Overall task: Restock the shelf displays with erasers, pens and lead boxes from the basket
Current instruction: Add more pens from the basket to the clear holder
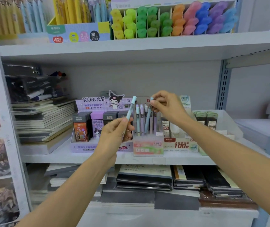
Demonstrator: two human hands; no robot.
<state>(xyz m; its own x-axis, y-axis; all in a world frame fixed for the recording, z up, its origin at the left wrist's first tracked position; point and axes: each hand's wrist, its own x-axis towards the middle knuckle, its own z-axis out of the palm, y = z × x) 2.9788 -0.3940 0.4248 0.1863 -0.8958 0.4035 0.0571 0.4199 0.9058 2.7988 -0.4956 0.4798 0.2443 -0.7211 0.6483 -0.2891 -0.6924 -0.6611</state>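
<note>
The right hand (165,106) is pinching the top of a blue pen (147,122). This pen is standing almost upright, with its lower end inside the clear pen stand (148,145) directly below. The left hand (114,135) is gripping a second pen (130,110), tilted, just left of the stand.

Pen box (148,145) just right of lead display (88,147), both on shelf (62,157).

Open air runs between the upper shelf board (131,51) and the display tops. The Kuromi lead display (88,147) and white lead display (180,145) closely flank the pen box (148,149); a notebook stack (44,122) fills the left end.
</note>
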